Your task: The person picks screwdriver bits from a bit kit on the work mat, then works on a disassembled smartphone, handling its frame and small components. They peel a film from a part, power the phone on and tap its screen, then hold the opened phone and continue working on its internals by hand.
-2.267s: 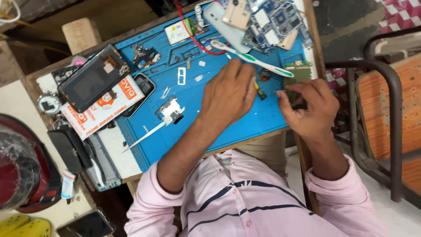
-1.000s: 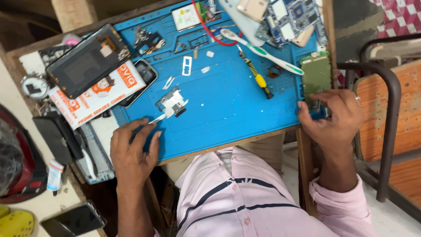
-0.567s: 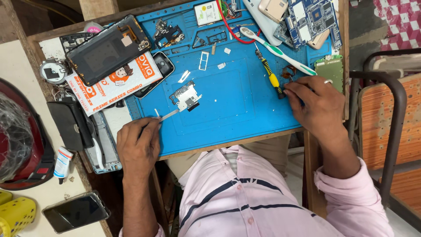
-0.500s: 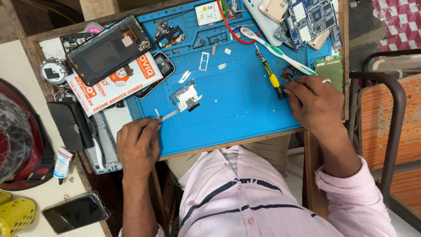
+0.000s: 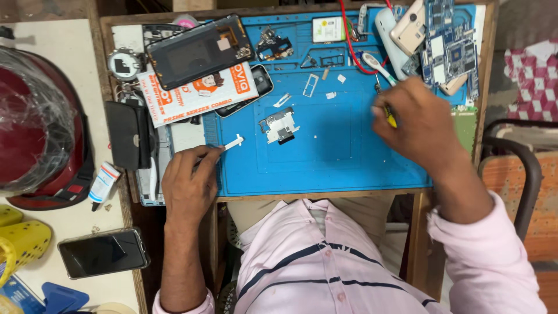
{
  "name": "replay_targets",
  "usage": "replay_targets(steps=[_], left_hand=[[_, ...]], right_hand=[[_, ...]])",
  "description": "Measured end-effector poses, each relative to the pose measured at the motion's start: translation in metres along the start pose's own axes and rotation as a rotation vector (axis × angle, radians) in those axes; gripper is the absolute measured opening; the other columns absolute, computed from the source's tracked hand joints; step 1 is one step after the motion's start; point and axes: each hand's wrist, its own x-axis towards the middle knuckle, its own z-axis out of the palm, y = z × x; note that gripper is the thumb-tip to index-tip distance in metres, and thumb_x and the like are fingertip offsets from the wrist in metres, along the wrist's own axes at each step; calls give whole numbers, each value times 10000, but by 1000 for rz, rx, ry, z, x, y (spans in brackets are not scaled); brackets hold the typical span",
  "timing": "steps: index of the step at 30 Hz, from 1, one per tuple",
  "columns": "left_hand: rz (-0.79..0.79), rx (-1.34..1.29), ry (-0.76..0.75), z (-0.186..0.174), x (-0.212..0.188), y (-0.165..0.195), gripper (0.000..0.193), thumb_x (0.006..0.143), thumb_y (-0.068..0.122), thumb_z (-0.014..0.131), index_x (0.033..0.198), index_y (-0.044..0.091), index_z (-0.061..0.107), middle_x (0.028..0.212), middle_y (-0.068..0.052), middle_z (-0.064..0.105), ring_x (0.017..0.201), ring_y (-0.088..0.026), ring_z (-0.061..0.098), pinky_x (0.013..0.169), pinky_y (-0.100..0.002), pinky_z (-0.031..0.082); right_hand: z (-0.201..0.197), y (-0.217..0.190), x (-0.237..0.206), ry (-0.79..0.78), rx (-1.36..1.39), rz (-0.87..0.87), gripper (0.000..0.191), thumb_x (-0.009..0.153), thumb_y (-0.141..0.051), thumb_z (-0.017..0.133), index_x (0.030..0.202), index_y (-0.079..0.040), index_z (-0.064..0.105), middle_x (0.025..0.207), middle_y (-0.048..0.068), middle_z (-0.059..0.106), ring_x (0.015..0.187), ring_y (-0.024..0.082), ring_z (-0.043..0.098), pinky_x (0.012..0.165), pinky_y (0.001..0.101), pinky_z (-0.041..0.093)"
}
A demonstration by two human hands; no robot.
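Observation:
My left hand (image 5: 189, 180) grips a thin white plastic tool (image 5: 231, 143) at the left edge of the blue work mat (image 5: 325, 157); the tool's tip points toward a small metal phone part (image 5: 279, 125) lying mid-mat. At the mat's upper right my right hand (image 5: 419, 125) closes over a yellow-handled screwdriver (image 5: 390, 118), next to a white toothbrush (image 5: 376, 66). Most of the screwdriver is hidden under the fingers.
A dark phone frame (image 5: 197, 52) lies on an orange-and-white box (image 5: 197, 99) at upper left. Blue circuit boards (image 5: 450, 49) and a red wire (image 5: 349, 40) fill the top right. A black phone (image 5: 103, 252) and red helmet (image 5: 40, 122) sit left. A chair (image 5: 523, 174) stands right.
My right hand has moved up and left from the mat's right edge onto the screwdriver. The left hand has drawn the white tool slightly left, away from the metal part.

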Motion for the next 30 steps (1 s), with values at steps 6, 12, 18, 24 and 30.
replay_targets(steps=[6,12,18,24,30], left_hand=[[-25,-2,8,-5,-7,-7,457,747,-100,714,1153,105,753,1058,-34,676,944,-248,629,814,-380,515],[-23,-2,12,-8,0,-17,485,715,-85,695,1155,112,751,1088,-39,686,956,-254,632,820,-395,513],[-35,34,26,-8,4,-23,400,797,-37,741,1168,110,750,1075,-38,684,920,-253,627,785,-411,482],[-108,-7,112,-10,-7,-34,322,859,-21,732,1162,87,728,1082,-82,674,945,-288,650,823,-415,530],[-222,-109,166,-16,-15,-36,224,930,31,749,1150,50,712,1076,-115,663,963,-312,677,805,-410,553]], right_hand=[[36,-20,62,-66,-66,-131,133,934,-134,775,1026,-85,692,1000,89,610,861,281,668,721,403,565],[31,-26,67,-40,-78,-118,156,917,-114,783,1067,-102,744,1033,53,660,876,263,690,711,382,568],[15,-27,36,8,-97,-2,118,934,-139,823,1023,-120,749,1024,44,679,840,234,694,663,357,546],[12,-45,-9,-91,-196,48,154,922,-209,836,1047,-144,772,1050,36,694,794,225,679,680,358,530],[12,-45,-44,-63,-350,86,103,1034,-246,822,1052,-158,772,1073,-1,683,857,185,687,733,302,551]])
